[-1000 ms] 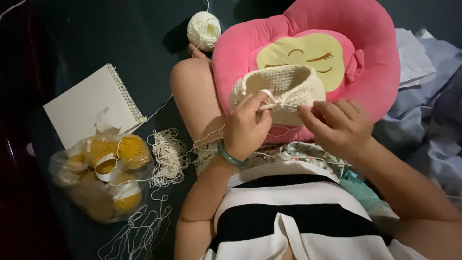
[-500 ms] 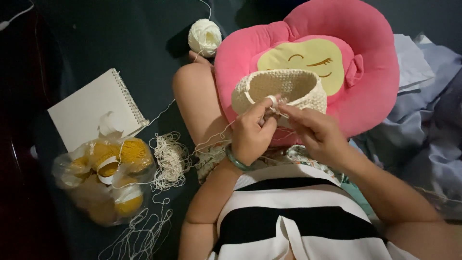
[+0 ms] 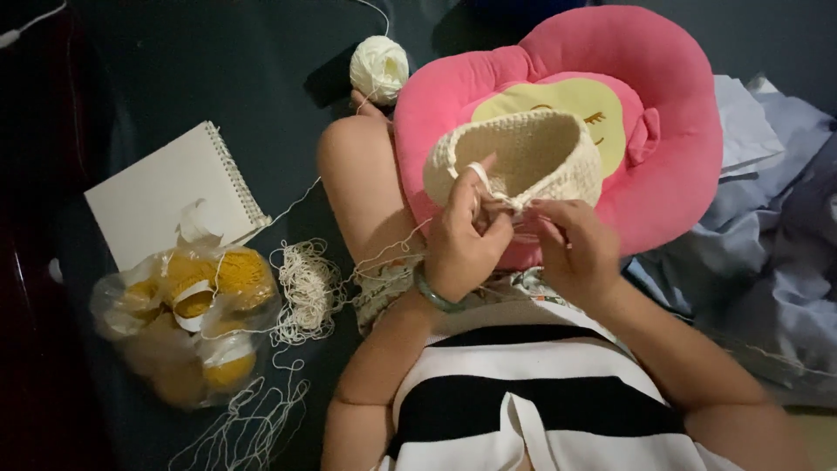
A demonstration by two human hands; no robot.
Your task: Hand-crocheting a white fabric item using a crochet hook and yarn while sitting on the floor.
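Note:
A cream crocheted basket-shaped piece [image 3: 532, 153] rests on a pink round cushion [image 3: 663, 148] with a yellow face panel, lying over my lap. My left hand [image 3: 462, 235] pinches the near rim of the crochet, with cream yarn looped over its raised forefinger. My right hand [image 3: 571, 244] is closed right beside it at the same rim; whatever tool it holds is hidden by the fingers. The yarn runs left past my bare knee [image 3: 349, 166] to a cream yarn ball [image 3: 379, 68] on the dark floor.
A white spiral notebook [image 3: 166, 196] lies at the left. Below it sits a clear bag of yellow yarn balls [image 3: 187, 318]. A loose tangle of cream yarn [image 3: 305, 288] spreads beside the bag. Crumpled blue-grey cloth [image 3: 767, 253] lies at the right.
My right hand has moved left to meet the left hand at the crochet rim. The crocheted piece has tipped so its opening shows more.

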